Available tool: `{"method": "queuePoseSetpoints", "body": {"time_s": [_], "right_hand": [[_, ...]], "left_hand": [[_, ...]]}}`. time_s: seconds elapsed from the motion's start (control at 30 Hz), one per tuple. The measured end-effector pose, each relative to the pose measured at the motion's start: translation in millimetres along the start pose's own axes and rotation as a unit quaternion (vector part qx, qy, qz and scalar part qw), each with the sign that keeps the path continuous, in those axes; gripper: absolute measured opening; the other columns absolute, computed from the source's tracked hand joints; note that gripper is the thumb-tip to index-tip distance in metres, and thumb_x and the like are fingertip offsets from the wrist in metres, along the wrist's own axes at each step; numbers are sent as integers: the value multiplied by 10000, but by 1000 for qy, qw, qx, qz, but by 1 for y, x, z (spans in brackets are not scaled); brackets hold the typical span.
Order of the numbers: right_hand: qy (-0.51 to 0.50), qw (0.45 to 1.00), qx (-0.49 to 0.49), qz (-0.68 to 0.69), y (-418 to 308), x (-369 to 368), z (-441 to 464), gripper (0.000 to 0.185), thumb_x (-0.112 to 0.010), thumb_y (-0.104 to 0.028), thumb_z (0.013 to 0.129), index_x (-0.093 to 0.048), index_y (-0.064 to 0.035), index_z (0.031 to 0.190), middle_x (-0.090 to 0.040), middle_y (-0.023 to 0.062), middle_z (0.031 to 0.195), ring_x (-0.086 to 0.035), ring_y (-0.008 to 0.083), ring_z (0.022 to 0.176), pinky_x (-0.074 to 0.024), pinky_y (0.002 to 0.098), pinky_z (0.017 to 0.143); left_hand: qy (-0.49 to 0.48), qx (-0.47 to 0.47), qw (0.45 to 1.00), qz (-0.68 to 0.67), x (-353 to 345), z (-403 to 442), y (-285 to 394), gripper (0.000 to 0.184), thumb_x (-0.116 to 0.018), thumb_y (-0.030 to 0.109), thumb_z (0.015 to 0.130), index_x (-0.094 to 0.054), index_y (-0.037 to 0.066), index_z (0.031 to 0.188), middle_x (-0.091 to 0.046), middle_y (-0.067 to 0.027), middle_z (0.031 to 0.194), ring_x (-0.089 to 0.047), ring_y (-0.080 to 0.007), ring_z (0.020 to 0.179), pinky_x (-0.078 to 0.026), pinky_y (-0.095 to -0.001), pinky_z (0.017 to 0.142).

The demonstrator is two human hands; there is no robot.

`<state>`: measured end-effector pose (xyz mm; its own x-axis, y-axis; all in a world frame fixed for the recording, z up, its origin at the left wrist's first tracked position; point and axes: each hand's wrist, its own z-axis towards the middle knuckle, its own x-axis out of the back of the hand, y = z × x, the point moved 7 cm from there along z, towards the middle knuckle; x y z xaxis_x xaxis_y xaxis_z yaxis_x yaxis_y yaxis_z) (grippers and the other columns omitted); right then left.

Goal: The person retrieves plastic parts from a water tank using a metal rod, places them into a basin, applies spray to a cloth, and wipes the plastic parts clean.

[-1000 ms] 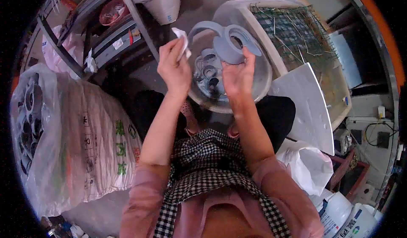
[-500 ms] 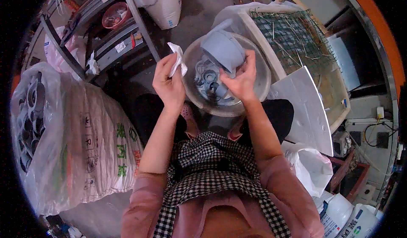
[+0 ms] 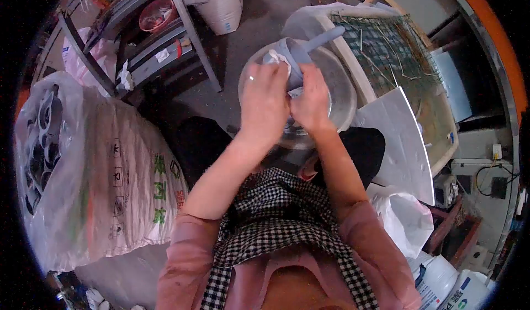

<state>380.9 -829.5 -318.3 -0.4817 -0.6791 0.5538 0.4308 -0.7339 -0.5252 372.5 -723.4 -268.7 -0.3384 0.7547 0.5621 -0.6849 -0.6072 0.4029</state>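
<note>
Over the basin, my right hand (image 3: 311, 100) is closed on a grey plastic dipper (image 3: 294, 53), a cup-shaped piece whose long handle points up and to the right. My left hand (image 3: 265, 101), with a ring on one finger, is closed round a crumpled white cloth (image 3: 277, 59) and holds it against the left side of the dipper's cup. Whether the cloth is inside the rim cannot be made out. Below both hands stands a wide translucent basin (image 3: 345, 97). Most of what lies in it is hidden by my hands and the dipper.
A large plastic sack (image 3: 130, 166) of grey ring-shaped parts stands on the left. Metal shelving (image 3: 193, 39) holds a red basket (image 3: 156, 16). On the right are a framed tub with green netting (image 3: 381, 45), a white board (image 3: 397, 144), a white bag (image 3: 406, 221) and white buckets (image 3: 436, 282).
My left hand has moved right, bringing the white cloth against the dipper. The dipper has turned, so its handle now points up and right instead of left. The view has shifted slightly.
</note>
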Motion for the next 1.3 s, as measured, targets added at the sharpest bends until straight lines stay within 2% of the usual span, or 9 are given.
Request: {"method": "queuePoseSetpoints", "body": {"time_s": [0.17, 0.27, 0.4, 0.57, 0.7, 0.87, 1.03, 1.13, 1.3], "right_hand": [[36, 997, -54, 30, 8, -2, -8, 384, -559, -57, 732, -458, 24, 1093, -543, 247, 968, -505, 426, 868, -406, 470, 767], [30, 999, -29, 11, 1, -7, -11, 396, -551, -58, 741, -452, 39, 1112, -546, 245, 972, -509, 424, 864, -405, 472, 772], [33, 997, -70, -10, 13, -10, -11, 431, -570, -72, 719, -454, 63, 1111, -542, 234, 970, -500, 419, 878, -403, 473, 777], [58, 998, 34, -12, 0, -8, -18, 496, -652, -76, 651, -467, 50, 1094, -546, 219, 929, -506, 408, 851, -403, 464, 747], [89, 995, -6, -47, -4, 2, -10, 525, -728, -115, 608, -504, 22, 1062, -573, 213, 914, -546, 391, 831, -440, 438, 721], [87, 994, 13, -70, -8, 2, -6, 525, -680, -28, 612, -474, 32, 1091, -572, 195, 913, -536, 386, 805, -406, 448, 737], [92, 991, 14, -92, 3, -5, -19, 454, -608, 9, 644, -478, 34, 1078, -577, 190, 887, -538, 379, 781, -409, 441, 732], [101, 989, -13, -103, 3, -3, -20, 414, -558, 27, 667, -481, 33, 1073, -576, 193, 888, -539, 372, 784, -410, 436, 728], [61, 994, 28, -91, -10, -5, -15, 461, -626, -6, 635, -485, 18, 1073, -564, 176, 876, -530, 356, 796, -407, 427, 703]], "left_hand": [[-17, -50, 998, 31, -22, -17, 10, 403, -522, 34, 701, -510, -79, 1089, -510, -188, 1035, -474, -345, 857, -414, -404, 783], [7, -1, 1000, 5, -23, -8, -4, 425, -526, 38, 707, -501, -74, 1116, -504, -192, 1069, -467, -353, 886, -410, -410, 787], [16, -103, 994, -24, -29, -18, 17, 442, -535, 26, 702, -496, -79, 1130, -510, -192, 1072, -479, -349, 883, -413, -427, 782], [34, -6, 999, 13, -15, 10, -10, 403, -538, -69, 653, -586, -17, 1050, -565, -155, 997, -518, -342, 868, -443, -389, 773], [142, 96, 985, -15, 26, 19, -36, 368, -544, -114, 622, -642, 27, 948, -592, -137, 907, -563, -307, 869, -469, -369, 748], [-35, -28, 997, 70, -14, -4, -7, 507, -552, -110, 602, -557, -14, 1099, -535, -140, 1090, -488, -327, 948, -448, -388, 816], [-51, -87, 989, 109, -23, -26, 7, 463, -536, 22, 650, -512, -139, 1083, -500, -220, 1101, -478, -321, 888, -433, -388, 828], [-45, -121, 987, 94, -29, -34, 8, 457, -537, 36, 652, -521, -130, 1078, -497, -224, 1110, -484, -320, 886, -430, -385, 841], [-65, -34, 995, 72, -19, -6, -11, 432, -567, 12, 637, -535, -111, 1049, -504, -181, 1096, -478, -337, 927, -436, -384, 816]]}}
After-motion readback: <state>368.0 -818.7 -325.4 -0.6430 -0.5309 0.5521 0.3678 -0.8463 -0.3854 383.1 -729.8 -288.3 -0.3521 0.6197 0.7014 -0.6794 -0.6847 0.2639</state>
